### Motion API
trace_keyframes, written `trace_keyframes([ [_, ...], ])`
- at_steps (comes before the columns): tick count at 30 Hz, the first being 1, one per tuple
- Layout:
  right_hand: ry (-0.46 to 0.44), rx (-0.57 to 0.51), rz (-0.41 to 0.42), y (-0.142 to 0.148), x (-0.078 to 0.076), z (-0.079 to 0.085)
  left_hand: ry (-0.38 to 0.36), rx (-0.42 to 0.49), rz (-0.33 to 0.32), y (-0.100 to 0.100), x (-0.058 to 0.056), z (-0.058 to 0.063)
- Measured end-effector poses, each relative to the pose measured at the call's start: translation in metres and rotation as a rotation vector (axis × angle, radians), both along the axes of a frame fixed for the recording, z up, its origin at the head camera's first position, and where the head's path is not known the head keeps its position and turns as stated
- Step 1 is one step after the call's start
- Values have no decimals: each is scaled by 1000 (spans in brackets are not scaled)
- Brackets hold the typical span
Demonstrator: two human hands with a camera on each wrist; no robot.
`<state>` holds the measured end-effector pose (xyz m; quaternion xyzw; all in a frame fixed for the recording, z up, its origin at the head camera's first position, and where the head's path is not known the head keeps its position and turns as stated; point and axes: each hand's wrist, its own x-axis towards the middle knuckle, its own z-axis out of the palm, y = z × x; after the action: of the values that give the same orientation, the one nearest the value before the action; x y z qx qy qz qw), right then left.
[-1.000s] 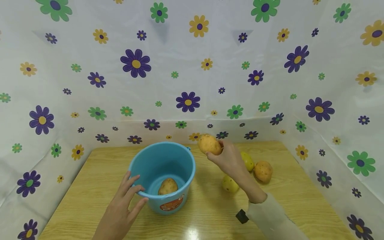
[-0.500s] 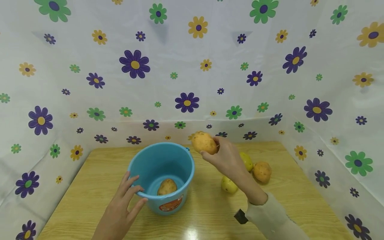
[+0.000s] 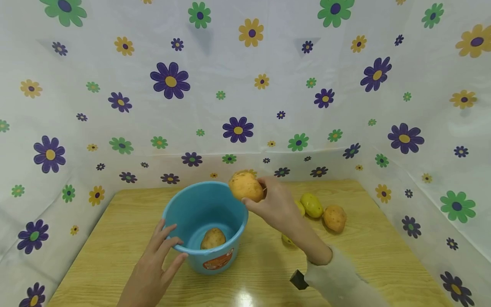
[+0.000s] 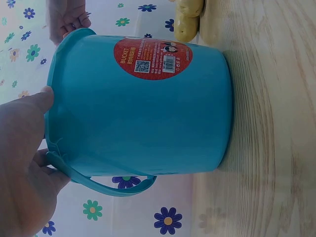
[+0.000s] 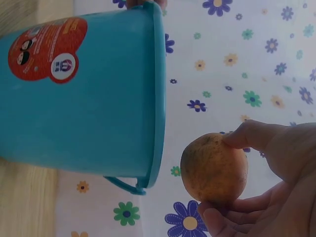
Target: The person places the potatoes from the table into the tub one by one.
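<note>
A blue bucket point(image 3: 199, 204) stands on the table, with one potato point(image 3: 213, 238) on its bottom. My left hand point(image 3: 147, 268) holds the bucket's near left rim, fingers over the edge; in the left wrist view its thumb point(image 4: 45, 98) presses the rim beside the handle point(image 4: 106, 187). Just above the bucket's right rim, my right hand point(image 3: 278, 207) grips a second potato point(image 3: 245, 186) between thumb and fingers. The right wrist view shows this potato point(image 5: 215, 168) apart from the bucket's rim.
Right of the bucket lie a potato point(image 3: 334, 218) and yellow-green oval fruits point(image 3: 311, 205), partly hidden by the right forearm. A flower-patterned white sheet point(image 3: 207, 106) walls in the wooden table point(image 3: 126, 217) at back and sides.
My right hand has carried its potato leftward, from right of the bucket to above its right rim. The left hand and the bucket have stayed in place.
</note>
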<state>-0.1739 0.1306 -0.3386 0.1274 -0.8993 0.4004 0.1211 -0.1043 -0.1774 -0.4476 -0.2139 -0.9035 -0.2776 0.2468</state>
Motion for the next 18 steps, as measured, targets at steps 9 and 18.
trace_keyframes([
  [9,-3,32,62,-23,0,-7,16,2,-15,0,-2,0],
  [18,-47,38,141,-44,1,-16,6,3,6,1,-1,-2],
])
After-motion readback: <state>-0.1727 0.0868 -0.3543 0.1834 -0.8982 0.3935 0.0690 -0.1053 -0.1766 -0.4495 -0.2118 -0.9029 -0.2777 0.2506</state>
